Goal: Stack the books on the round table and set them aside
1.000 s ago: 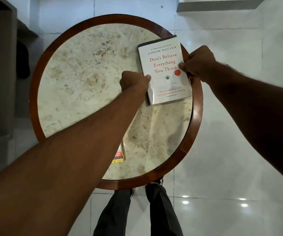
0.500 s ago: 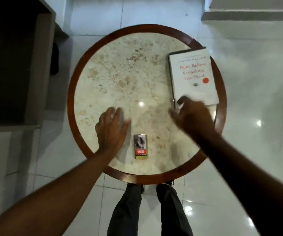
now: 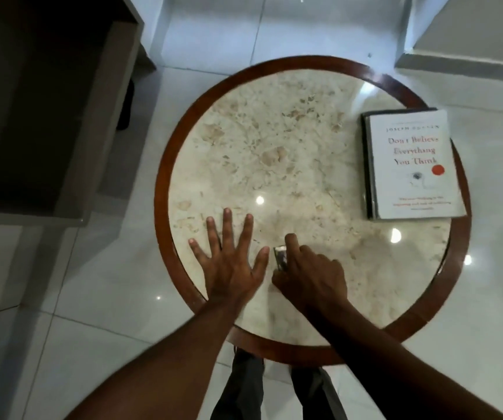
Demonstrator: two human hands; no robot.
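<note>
Near edge of the worktop (image 3: 165, 189): our left hand (image 3: 230, 265) lies flat, fingers wide, while our right hand (image 3: 310, 275) curls its fingers over a small packet (image 3: 280, 256), grip unclear. Far right, the stacked books (image 3: 412, 165) sit at the rim, so stacking looks done; next we likely clear the packet.
</note>
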